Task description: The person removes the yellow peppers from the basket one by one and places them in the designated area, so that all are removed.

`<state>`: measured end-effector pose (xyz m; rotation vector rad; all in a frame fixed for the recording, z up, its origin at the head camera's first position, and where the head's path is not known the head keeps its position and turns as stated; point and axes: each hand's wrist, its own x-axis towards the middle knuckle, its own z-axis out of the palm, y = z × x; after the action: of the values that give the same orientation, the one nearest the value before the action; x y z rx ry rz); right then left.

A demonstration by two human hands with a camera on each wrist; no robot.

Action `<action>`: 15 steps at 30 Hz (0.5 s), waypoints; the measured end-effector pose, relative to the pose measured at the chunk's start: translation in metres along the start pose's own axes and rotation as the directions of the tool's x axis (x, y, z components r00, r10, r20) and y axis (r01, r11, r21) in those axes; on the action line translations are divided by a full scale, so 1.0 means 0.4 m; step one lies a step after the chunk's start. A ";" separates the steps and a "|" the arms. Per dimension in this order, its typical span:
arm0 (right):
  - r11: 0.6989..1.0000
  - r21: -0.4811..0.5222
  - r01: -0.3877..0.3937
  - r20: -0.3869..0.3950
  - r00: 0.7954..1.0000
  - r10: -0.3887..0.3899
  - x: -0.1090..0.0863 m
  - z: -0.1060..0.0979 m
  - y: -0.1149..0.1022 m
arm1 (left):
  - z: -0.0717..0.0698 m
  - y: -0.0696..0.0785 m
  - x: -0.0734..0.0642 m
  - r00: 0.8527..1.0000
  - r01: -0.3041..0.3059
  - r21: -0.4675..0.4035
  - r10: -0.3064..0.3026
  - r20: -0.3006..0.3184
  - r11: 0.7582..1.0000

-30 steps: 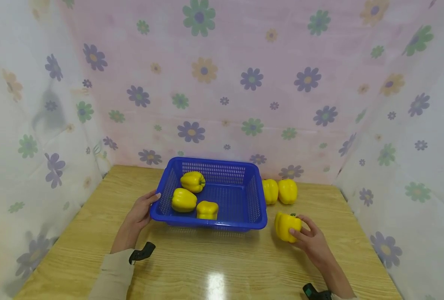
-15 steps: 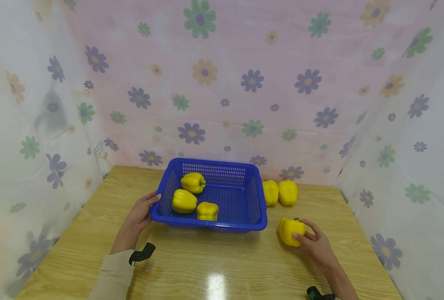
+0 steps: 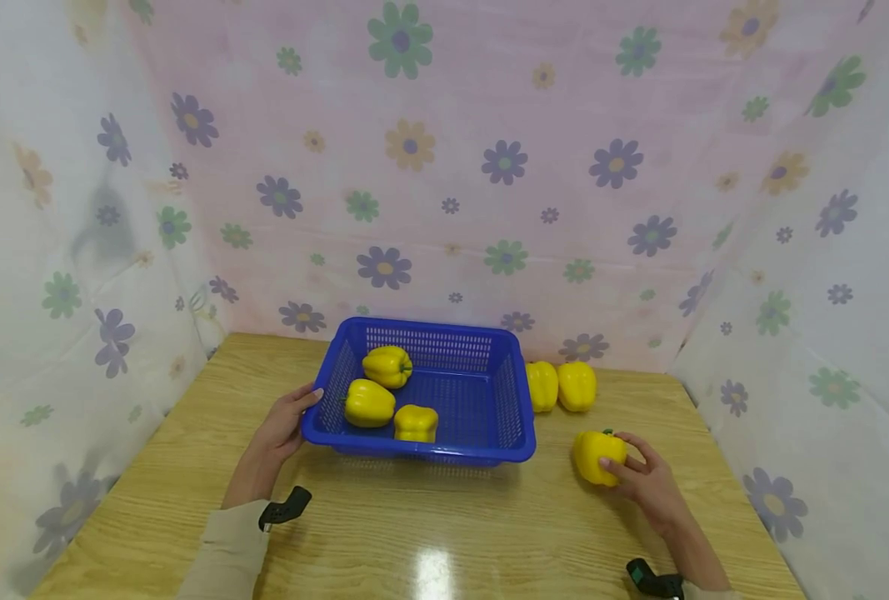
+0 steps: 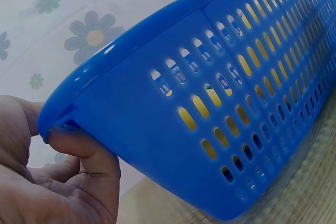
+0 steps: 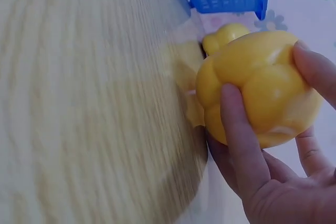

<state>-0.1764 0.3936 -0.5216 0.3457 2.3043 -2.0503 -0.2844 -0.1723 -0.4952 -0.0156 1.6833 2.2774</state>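
**Basket [image 3: 422,451] in the left hand [image 3: 279,429], held pepper [image 3: 592,457] in the right hand [image 3: 648,483]**

A flowered cloth [image 3: 451,208] rises behind and at both sides of the table [image 3: 489,533]; on this table stands the blue basket, toward the back, perhaps so that both arms reach it easily.

The two hands are well apart; the left one pinches the basket's left rim, thumb above and curled finger below, I think because so light a basket could slide; the right one grips the held pepper from its right side, fingers spread around it, probably because it is round and smooth.

Three peppers [image 3: 369,404], also yellow, lie inside the basket, toward its left and middle; two peppers [image 3: 541,387] stand side by side outside, just beside its right wall; the held pepper is nearer to the person, outside the basket and to its right; whether it touches the table, I cannot tell; its green stem [image 3: 608,432] shows at the top, near the fingers.
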 end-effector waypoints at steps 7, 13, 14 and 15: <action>0.999 -0.006 0.052 0.004 0.999 -0.052 0.036 -0.038 0.001 | -0.001 -0.003 -0.002 1.000 0.001 -0.014 -0.001 0.003 1.000; 0.982 0.006 0.190 0.038 0.981 -0.190 0.071 -0.073 -0.012 | -0.001 0.000 -0.002 1.000 0.009 -0.003 -0.009 0.005 1.000; 0.977 0.001 0.214 0.045 0.976 -0.214 0.077 -0.078 -0.017 | 0.000 0.001 -0.001 1.000 0.009 0.001 -0.009 0.004 1.000; 0.972 0.002 0.234 0.048 0.971 -0.234 0.083 -0.081 -0.022 | 0.000 0.001 -0.001 1.000 0.008 0.007 -0.008 0.005 1.000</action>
<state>-0.2066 0.4294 -0.5149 0.0237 2.4226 -2.1265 -0.2843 -0.1726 -0.4947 -0.0155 1.6862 2.2638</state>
